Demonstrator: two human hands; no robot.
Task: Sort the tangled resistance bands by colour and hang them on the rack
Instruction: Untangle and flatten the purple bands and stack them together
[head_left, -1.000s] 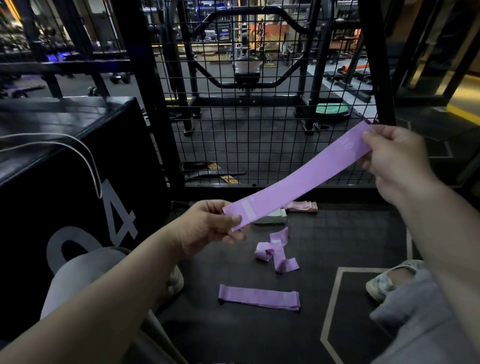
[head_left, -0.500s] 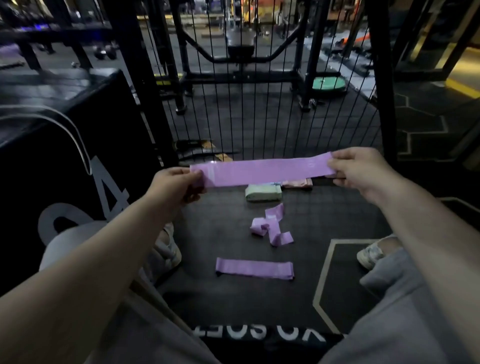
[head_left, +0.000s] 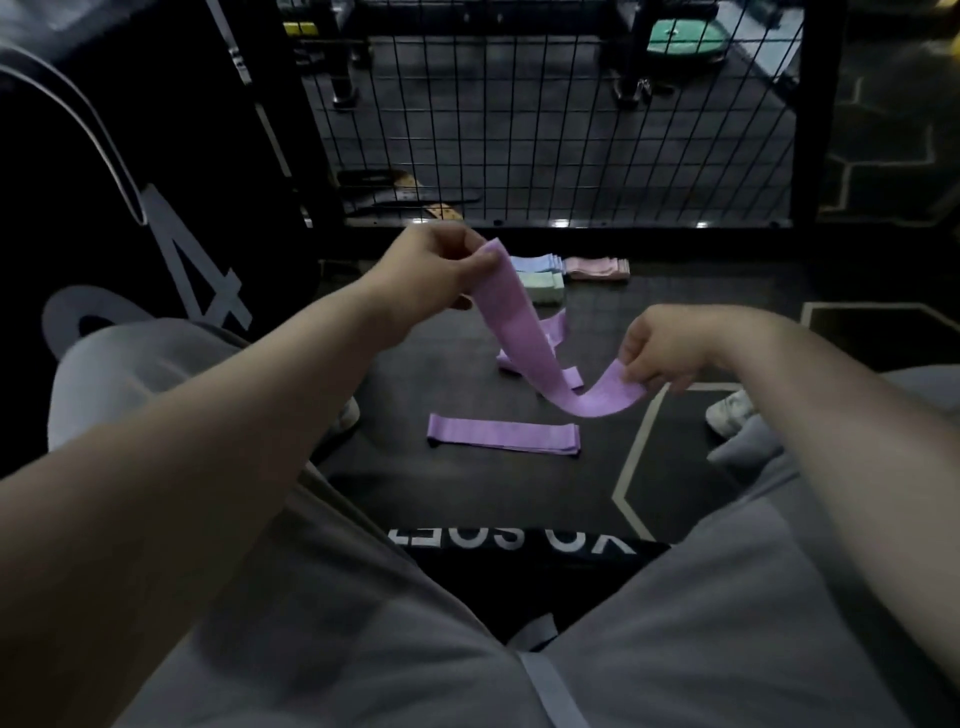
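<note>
Half a second ago the purple resistance band (head_left: 517, 332) was pulled taut and level between both hands; now it has gone slack. The right hand (head_left: 670, 348) has dropped low while the left hand (head_left: 441, 275) has stayed high. This suggests the band has been checked and straightened and is about to be laid with its colour. Each hand pinches one end, and the hands are held well apart. The band hangs above the floor mat (head_left: 441, 499). Its long axis runs from the upper end at 11 o'clock down to 5 o'clock, then curls up to the right fingers. Below it, at 6 o'clock, a flat purple band (head_left: 503, 439) lies crosswise. A tangled purple band (head_left: 557, 328) sits behind it. Folded mint (head_left: 543, 288), blue (head_left: 535, 262) and pink stacks (head_left: 597, 267) lie at 12 o'clock by the wire mesh panel (head_left: 545, 130).
</note>
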